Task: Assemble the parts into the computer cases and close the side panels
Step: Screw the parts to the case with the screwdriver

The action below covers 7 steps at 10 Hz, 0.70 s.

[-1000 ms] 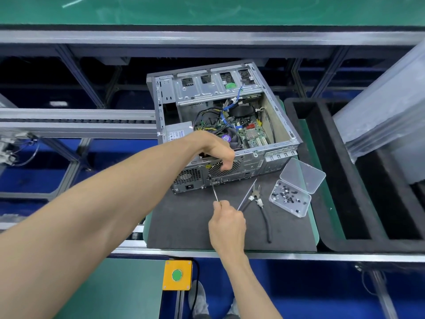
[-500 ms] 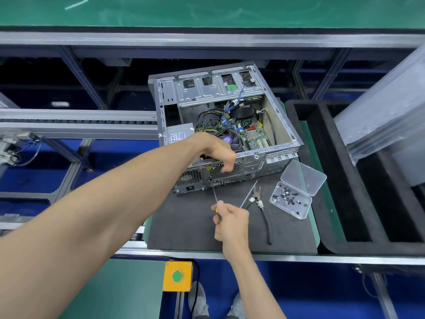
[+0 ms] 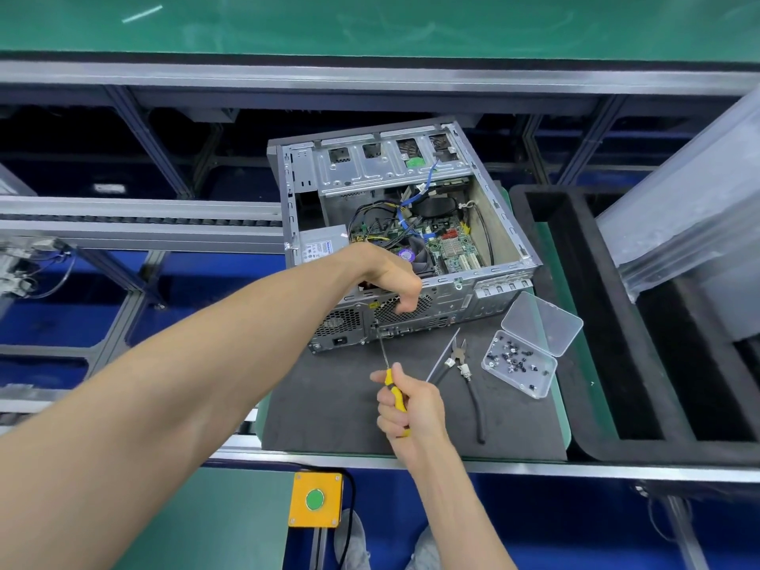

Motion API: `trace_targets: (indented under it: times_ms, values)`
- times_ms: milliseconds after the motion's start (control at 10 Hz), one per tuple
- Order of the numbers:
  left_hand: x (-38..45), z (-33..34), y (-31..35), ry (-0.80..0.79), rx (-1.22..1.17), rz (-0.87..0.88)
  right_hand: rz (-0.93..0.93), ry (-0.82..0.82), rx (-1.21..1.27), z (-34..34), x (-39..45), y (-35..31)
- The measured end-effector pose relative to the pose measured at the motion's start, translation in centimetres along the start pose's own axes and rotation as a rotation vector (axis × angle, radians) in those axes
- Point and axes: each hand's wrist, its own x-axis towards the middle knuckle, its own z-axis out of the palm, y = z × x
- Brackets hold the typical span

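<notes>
Driving a screw into the rear panel of the computer case (image 3: 411, 207), judging by the setup: you grip the yellow-handled screwdriver (image 3: 390, 380) in your right hand (image 3: 411, 409), fingers curled round the handle, thumb along its top. The shaft runs up and slightly left from your fist, tip meeting the rear panel just below the fan grille; whether it sits in a screw head is too small to tell. Your left hand (image 3: 395, 281) hooks over the case's near top edge, fingers curled down across the grille, directly above the tip. The case lies open side up on the dark mat (image 3: 329, 417), side panel not fitted. Pliers (image 3: 464, 364) and an open screw box (image 3: 520, 364) lie right of the screwdriver. Keep the shaft square to the panel.
</notes>
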Motion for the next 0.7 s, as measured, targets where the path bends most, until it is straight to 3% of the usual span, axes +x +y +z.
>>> trace_targets:
  times_ms: [100,200,300,400,500,600,700]
  values:
    - [0.2,-0.1,-0.1,0.012,-0.006,-0.007,-0.360,0.201,-0.632,-0.1,0.2,0.3]
    - [0.8,-0.2,-0.4,0.049,-0.044,-0.031,-0.985,0.558,-1.672,-0.1,-0.4,1.1]
    - [0.8,0.0,-0.4,0.044,-0.059,-0.011,-0.822,0.425,-1.418,-0.3,0.3,1.5]
    - [0.8,-0.1,-0.4,0.030,-0.062,-0.010,-0.114,0.079,-0.199,-0.1,0.5,0.2]
    - [0.8,-0.2,-0.3,0.024,-0.045,-0.032,-0.093,0.048,-0.093,0.3,0.2,0.4]
    - [0.5,-0.1,-0.4,0.039,-0.021,-0.010,-0.794,0.395,-1.235,-0.4,0.1,1.7]
    - [0.6,-0.1,-0.4,0.037,-0.036,-0.005,-1.057,0.470,-1.577,-0.2,0.3,1.8]
